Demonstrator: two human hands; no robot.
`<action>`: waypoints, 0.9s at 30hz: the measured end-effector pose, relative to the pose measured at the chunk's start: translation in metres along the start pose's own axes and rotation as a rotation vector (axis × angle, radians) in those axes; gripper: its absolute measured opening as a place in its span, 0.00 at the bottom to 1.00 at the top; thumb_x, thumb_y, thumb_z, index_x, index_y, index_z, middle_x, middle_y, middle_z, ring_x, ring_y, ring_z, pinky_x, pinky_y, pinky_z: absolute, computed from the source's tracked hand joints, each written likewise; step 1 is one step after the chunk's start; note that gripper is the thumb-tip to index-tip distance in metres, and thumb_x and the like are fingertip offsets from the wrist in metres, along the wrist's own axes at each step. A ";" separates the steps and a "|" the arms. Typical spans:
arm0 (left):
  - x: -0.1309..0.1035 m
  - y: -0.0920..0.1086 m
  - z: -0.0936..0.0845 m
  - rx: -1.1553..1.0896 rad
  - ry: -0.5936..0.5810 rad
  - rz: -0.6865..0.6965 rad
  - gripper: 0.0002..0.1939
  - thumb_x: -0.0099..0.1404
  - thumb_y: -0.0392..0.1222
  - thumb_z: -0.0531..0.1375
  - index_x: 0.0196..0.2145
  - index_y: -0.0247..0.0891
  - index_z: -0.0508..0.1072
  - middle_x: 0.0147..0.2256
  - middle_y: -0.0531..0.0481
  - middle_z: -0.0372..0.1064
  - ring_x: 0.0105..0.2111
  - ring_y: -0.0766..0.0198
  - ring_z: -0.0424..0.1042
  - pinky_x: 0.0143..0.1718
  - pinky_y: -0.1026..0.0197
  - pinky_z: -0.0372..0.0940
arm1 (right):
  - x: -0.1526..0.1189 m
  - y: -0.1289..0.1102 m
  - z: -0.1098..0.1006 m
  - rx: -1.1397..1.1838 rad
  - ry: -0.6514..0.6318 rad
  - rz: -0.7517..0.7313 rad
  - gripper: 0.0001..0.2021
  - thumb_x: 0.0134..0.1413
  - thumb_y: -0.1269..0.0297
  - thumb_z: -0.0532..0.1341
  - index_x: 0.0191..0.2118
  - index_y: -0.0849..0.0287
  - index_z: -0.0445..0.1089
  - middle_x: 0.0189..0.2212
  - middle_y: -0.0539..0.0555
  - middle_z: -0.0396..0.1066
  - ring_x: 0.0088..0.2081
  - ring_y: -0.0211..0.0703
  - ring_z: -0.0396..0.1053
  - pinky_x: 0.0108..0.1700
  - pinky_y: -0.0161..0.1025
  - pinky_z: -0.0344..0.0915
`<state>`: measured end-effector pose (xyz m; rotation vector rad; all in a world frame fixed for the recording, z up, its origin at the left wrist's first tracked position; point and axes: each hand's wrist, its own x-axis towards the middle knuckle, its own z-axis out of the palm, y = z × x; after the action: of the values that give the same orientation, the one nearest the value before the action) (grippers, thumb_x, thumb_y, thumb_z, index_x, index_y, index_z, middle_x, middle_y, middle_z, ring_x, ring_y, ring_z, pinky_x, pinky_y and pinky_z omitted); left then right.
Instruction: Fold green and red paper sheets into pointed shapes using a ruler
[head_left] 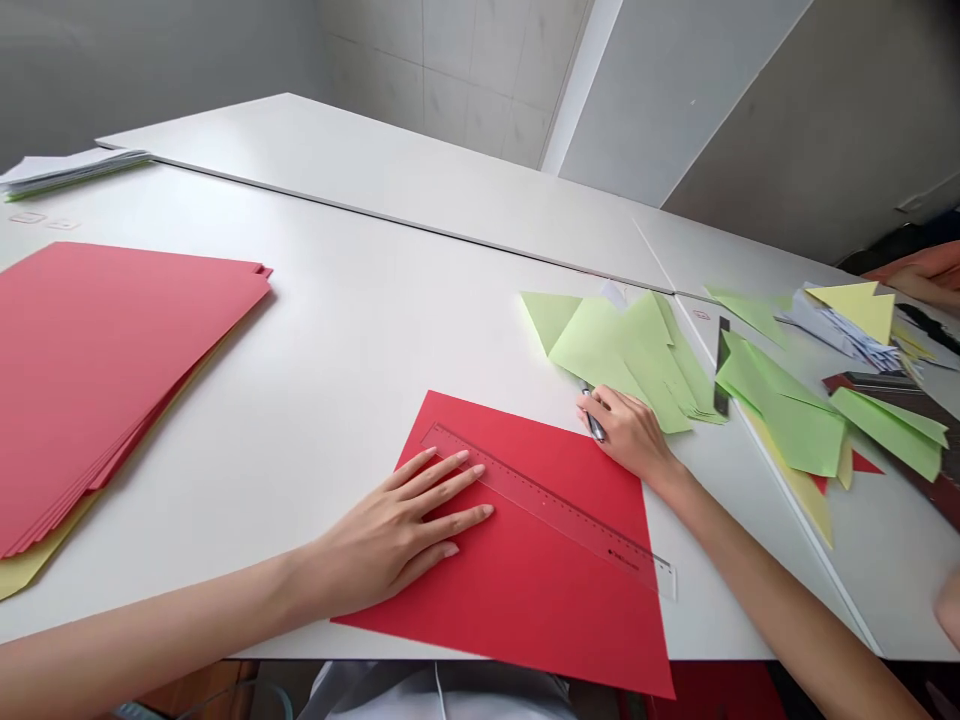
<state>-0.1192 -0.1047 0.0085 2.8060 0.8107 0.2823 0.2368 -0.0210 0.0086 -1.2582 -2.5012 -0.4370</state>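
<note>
A red sheet of paper (555,620) lies at the front edge of the white table, one corner past the edge. Across it, slanting down to the right, is a clear ruler (544,503) whose right end sticks out beyond the sheet. My left hand (409,525) rests flat with fingers spread, fingertips on the ruler's left part and on the red sheet. At the sheet's upper right corner, my right hand (624,428) is closed around a silver pen (593,415). Green paper pieces (600,345) lie just above that hand.
On the left is a stack of red sheets (112,370) over yellow ones. White papers (67,172) lie behind it. Green folded papers (795,410), a dark ruler (721,365) and yellow pieces (855,308) are at the right. Another person's arm (919,278) shows at the far right.
</note>
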 end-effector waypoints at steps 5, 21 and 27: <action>0.006 0.006 -0.002 -0.013 -0.039 0.043 0.27 0.75 0.45 0.49 0.68 0.54 0.48 0.69 0.53 0.42 0.69 0.53 0.43 0.70 0.42 0.39 | -0.014 -0.044 -0.016 0.101 0.113 -0.102 0.08 0.66 0.69 0.55 0.37 0.55 0.71 0.28 0.51 0.69 0.28 0.36 0.66 0.29 0.33 0.59; 0.015 0.010 0.003 0.136 0.131 0.180 0.24 0.72 0.42 0.54 0.64 0.38 0.60 0.67 0.36 0.49 0.67 0.44 0.49 0.64 0.39 0.56 | -0.025 -0.060 -0.024 0.471 -0.150 -0.206 0.06 0.65 0.75 0.54 0.41 0.56 0.61 0.62 0.63 0.64 0.67 0.52 0.56 0.64 0.60 0.57; 0.006 0.033 -0.002 0.029 0.064 0.224 0.24 0.71 0.32 0.50 0.64 0.34 0.61 0.64 0.41 0.58 0.66 0.52 0.54 0.67 0.46 0.52 | -0.006 -0.035 -0.013 0.481 -0.149 -0.102 0.05 0.65 0.73 0.55 0.42 0.55 0.62 0.55 0.62 0.72 0.63 0.52 0.62 0.60 0.56 0.63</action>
<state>-0.0980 -0.1285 0.0196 2.9310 0.5151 0.4004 0.2141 -0.0505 0.0132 -1.0027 -2.5795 0.2389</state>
